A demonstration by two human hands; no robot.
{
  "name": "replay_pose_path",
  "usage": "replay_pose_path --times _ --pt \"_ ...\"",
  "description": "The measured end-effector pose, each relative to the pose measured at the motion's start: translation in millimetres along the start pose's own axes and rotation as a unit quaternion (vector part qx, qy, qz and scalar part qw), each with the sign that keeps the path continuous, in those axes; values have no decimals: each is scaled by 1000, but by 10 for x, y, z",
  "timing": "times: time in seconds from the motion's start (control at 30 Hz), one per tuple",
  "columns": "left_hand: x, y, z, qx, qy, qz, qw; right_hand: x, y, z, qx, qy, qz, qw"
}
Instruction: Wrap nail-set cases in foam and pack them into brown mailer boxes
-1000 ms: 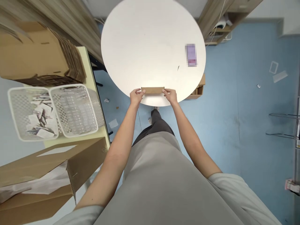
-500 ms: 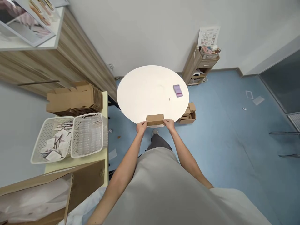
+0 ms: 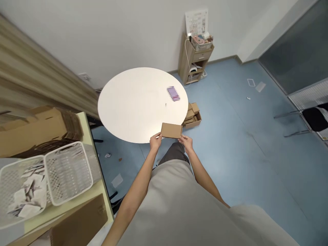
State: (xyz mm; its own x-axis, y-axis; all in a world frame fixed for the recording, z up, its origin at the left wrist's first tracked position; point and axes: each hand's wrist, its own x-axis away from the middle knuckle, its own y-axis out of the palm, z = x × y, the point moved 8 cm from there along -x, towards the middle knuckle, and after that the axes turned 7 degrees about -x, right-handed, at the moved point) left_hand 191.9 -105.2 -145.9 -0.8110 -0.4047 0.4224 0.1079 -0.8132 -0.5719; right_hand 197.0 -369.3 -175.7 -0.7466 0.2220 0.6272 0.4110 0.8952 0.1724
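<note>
A small flat brown cardboard box (image 3: 171, 130) is held between both hands at the near right edge of the round white table (image 3: 133, 102). My left hand (image 3: 155, 140) grips its near left corner with fingers closed. Its near right corner is gripped by my right hand (image 3: 186, 141). The box appears closed, lid up. A blurred purple item (image 3: 173, 93) lies on the table's right part.
Open cardboard boxes (image 3: 192, 116) sit on the blue floor right of the table. At left, a pale green table (image 3: 97, 191) carries two white mesh baskets (image 3: 68, 172), stacked flat cardboard (image 3: 38, 131) and a large carton (image 3: 79, 222). A wooden cabinet (image 3: 196, 61) stands by the wall; a chair (image 3: 311, 119) at far right.
The view swung to the right and the box shifted with my hands toward the table's right edge; its top face shows more. Both hands keep their grip.
</note>
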Motion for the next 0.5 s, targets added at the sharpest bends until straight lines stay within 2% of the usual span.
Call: replay_pose_path --times 0.1,0.27,0.4,0.5 --pt "-83 287 312 -2 2 -32 999 -103 -289 -59 -34 9 33 999" --pt "-173 895 1040 -58 73 -64 994 -412 -835 -267 -73 10 106 992" --pt "-295 1533 1544 -104 119 -122 980 -873 -1306 -568 -56 -8 174 983" --pt "-479 2037 1795 -148 113 -178 966 -1354 -1597 -886 -28 -39 208 977"
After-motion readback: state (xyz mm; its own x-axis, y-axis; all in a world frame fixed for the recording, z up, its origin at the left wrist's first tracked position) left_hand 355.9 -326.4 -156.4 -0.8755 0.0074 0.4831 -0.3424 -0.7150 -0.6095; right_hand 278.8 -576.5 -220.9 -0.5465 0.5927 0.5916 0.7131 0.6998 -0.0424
